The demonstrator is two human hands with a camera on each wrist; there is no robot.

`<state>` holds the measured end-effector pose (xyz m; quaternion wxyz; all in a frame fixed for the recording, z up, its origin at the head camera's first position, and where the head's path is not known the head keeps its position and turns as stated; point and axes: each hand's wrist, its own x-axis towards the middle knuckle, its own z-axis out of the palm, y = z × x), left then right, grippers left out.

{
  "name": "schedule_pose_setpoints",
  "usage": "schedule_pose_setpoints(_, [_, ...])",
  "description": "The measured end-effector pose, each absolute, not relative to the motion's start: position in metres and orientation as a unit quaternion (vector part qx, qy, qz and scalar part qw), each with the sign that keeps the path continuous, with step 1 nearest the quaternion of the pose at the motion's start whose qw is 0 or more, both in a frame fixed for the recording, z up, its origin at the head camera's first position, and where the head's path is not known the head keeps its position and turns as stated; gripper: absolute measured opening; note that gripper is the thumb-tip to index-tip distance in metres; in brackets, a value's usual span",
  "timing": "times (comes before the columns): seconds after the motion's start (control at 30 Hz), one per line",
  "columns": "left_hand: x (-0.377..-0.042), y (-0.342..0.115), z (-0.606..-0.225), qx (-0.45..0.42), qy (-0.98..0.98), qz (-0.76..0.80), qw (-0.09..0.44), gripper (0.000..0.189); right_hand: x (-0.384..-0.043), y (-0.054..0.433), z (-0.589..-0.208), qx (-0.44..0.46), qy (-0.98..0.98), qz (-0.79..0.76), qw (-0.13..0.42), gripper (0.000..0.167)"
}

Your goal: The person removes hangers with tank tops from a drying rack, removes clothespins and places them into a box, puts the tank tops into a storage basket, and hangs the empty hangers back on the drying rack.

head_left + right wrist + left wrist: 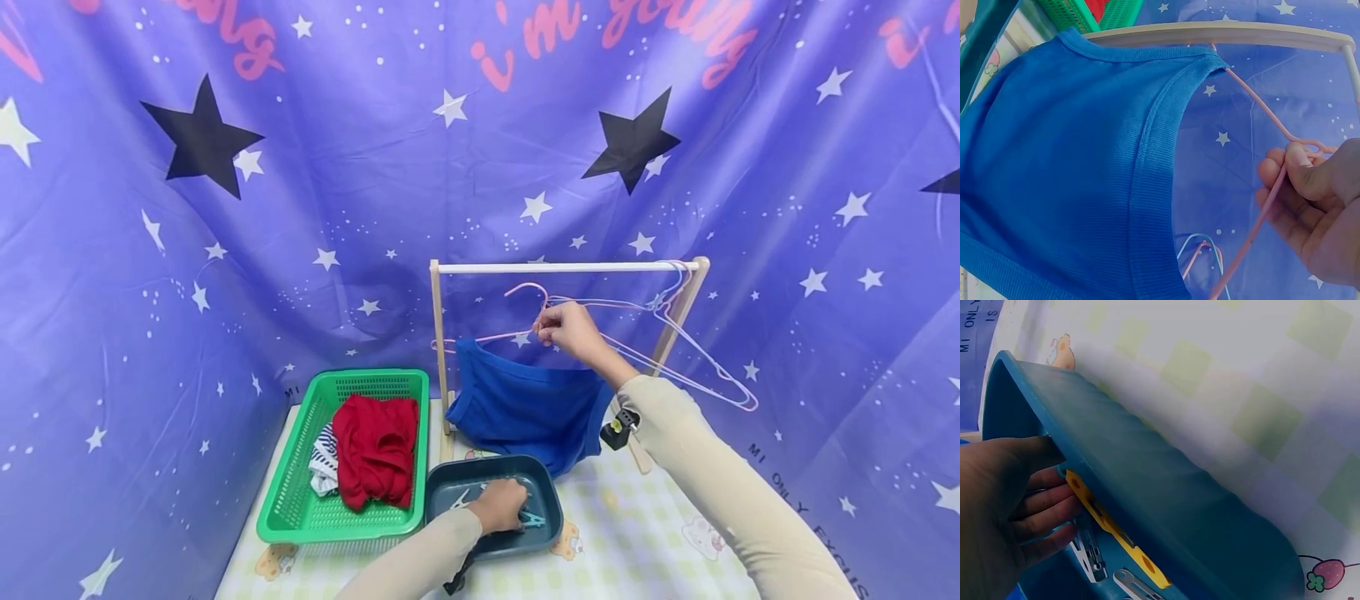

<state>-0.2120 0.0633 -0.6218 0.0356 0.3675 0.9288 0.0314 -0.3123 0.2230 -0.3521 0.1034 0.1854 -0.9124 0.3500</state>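
My right hand pinches a pink hanger at the neck below its hook, in front of the rack's rail. From the hanger hangs a blue sleeveless top with ribbed edges. My left hand is down inside a dark teal basin that holds several clothespins. A light blue clothespin lies right at its fingers in the head view. In the left wrist view the fingers are bent beside a yellow clothespin near the basin wall; whether they grip one is hidden.
A wooden rack with a white rail stands behind the blue top. More hangers hang at its right end. Left of the basin sits a green basket with red cloth and striped cloth.
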Motion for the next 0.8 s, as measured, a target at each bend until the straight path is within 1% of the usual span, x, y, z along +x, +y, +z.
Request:
schedule_pose_setpoints(0.3, [-0.211,0.065,-0.619,0.375,0.926,0.013,0.033,0.027,-0.314,0.226,-0.354,0.194,-0.908,0.358,0.098,0.011])
schedule_pose_setpoints(0.53, [-0.207,0.068,-0.615,0.369,0.929,0.001,0.031,0.027,-0.314,0.230,-0.358,0.197,-0.911,0.346,0.110,0.011])
schedule_pose_setpoints(0.63, [-0.208,0.067,-0.615,0.368,0.929,0.005,0.030,0.030,-0.314,0.231,-0.358,0.197,-0.911,0.343,0.114,0.010])
schedule_pose_setpoints(0.8, [-0.215,0.062,-0.611,0.376,0.926,0.034,0.011,0.044,-0.313,0.233,-0.357,0.195,-0.914,0.336,0.114,0.009])
